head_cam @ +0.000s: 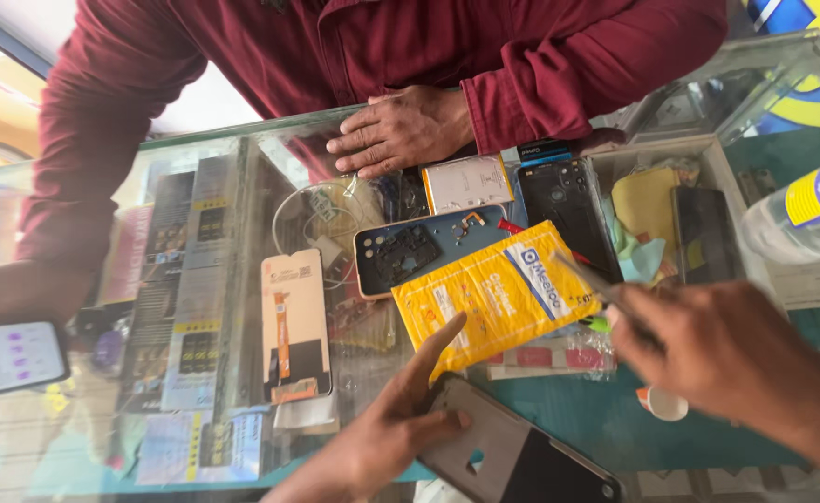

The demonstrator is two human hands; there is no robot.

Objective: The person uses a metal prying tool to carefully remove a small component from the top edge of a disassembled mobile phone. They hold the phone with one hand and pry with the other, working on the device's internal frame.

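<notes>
the person's left hand [401, 424] lies at the near edge of the glass worktop [242, 186], its fingers [443, 337] spread, the forefinger stretched out onto the yellow padded mailer [494, 293] while the thumb presses on a dark phone back cover [512, 456] that rests under the palm at the near side. the right hand [722, 349], blurred, hovers near the right edge above the worktop, its fingers pressed together around a thin tool [587, 278] whose tip points left over the yellow mailer; exactly how it is pinched cannot be told. just beyond the mailer lies an opened phone [429, 247] with its blue inner frame showing, and to the left of that a flat replacement screen panel [295, 321] with an orange ribbon cable. a black phone back [568, 214] lies to the right of the opened phone, and a white battery [468, 183] lies just beyond it. on the far side another person in a dark red shirt leans on the worktop, one hand [401, 129] flat on the glass, the other hand [19, 293] at the far left holding a lit phone [19, 356]. a clear plastic bottle [806, 214] lies at the right edge.
</notes>
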